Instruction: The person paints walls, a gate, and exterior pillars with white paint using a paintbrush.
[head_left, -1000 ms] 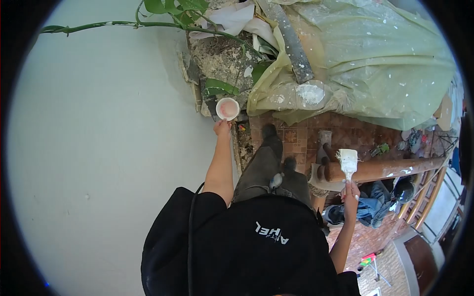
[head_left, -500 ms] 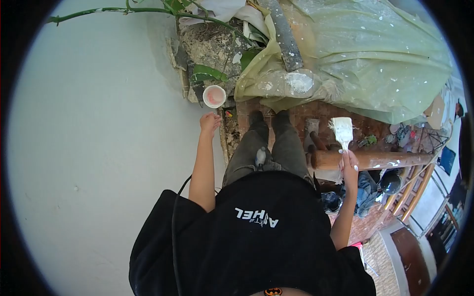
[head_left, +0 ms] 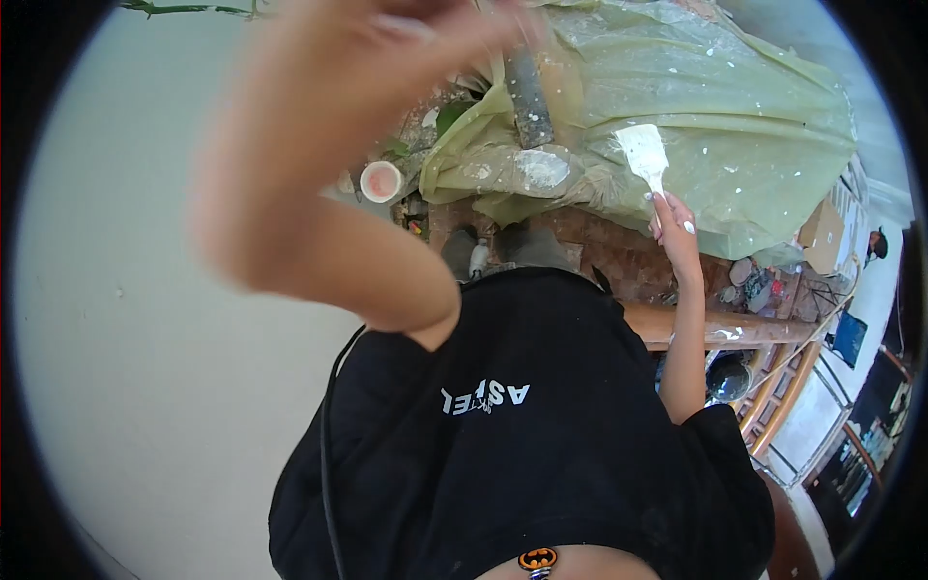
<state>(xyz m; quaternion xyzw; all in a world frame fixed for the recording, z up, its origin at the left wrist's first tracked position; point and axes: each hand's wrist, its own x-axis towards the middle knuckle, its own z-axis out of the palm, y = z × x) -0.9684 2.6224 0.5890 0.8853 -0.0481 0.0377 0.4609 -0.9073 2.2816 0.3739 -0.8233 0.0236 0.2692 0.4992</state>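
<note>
My right hand [head_left: 675, 230] is closed round the handle of a wide paintbrush [head_left: 644, 155]. Thick white paint coats its bristles, which point up in front of the green plastic sheet [head_left: 735, 106]. White spots mark my fingers. My left hand [head_left: 425, 34] is raised close to the camera at the top, badly smeared by motion, so its fingers cannot be read. Below that forearm stands a white cup [head_left: 381, 182] with pinkish contents, touched by neither hand.
A pale wall [head_left: 145, 319] fills the left side. A paint-spotted plank [head_left: 530, 101] lies by the plastic sheet. A wooden rail [head_left: 754, 327] and a dark helmet [head_left: 729, 377] are at right. A cardboard box [head_left: 822, 237] sits farther off.
My left hand has swung up from beside the cup towards the camera. My right hand has lifted the paintbrush forward, from above the tiled floor to in front of the plastic sheet.
</note>
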